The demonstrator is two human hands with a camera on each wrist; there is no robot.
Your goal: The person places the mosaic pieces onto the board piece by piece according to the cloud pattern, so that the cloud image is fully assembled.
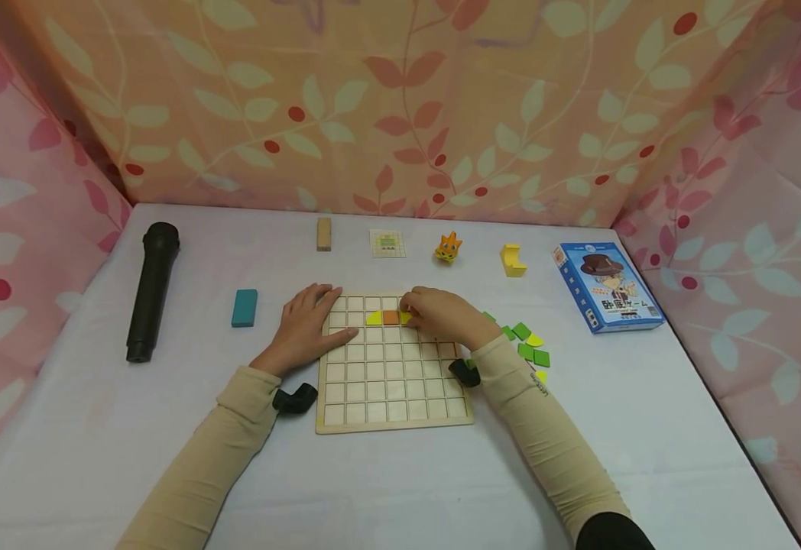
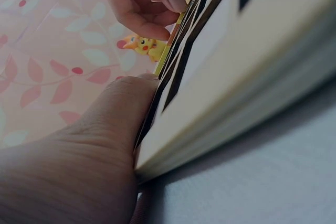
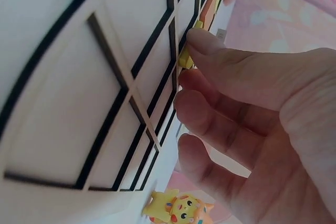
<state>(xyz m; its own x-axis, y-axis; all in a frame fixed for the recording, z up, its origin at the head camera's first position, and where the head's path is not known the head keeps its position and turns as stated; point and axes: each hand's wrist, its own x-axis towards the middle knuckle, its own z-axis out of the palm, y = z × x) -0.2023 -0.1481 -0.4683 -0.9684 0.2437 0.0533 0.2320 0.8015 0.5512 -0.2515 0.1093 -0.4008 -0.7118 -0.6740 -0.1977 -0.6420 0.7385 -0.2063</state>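
A wooden grid board (image 1: 395, 391) lies on the table. In its second row from the back sit a yellow tile with a slanted side (image 1: 374, 318) and an orange square tile (image 1: 390, 317). Just right of these, my right hand (image 1: 447, 315) pinches another yellow tile (image 3: 186, 59) at the grid, thumb on it and fingers curled; the fingers partly hide it. My left hand (image 1: 306, 328) rests on the board's left side, fingers straight and thumb spread over the squares.
Loose green tiles (image 1: 541, 358) and yellow ones lie right of the board, partly behind the right sleeve. Around stand a black cylinder (image 1: 153, 294), blue block (image 1: 244, 308), wooden block (image 1: 324, 234), pattern card (image 1: 388, 244), orange-yellow figurine (image 1: 448, 247), yellow piece (image 1: 513, 260) and blue box (image 1: 608, 286).
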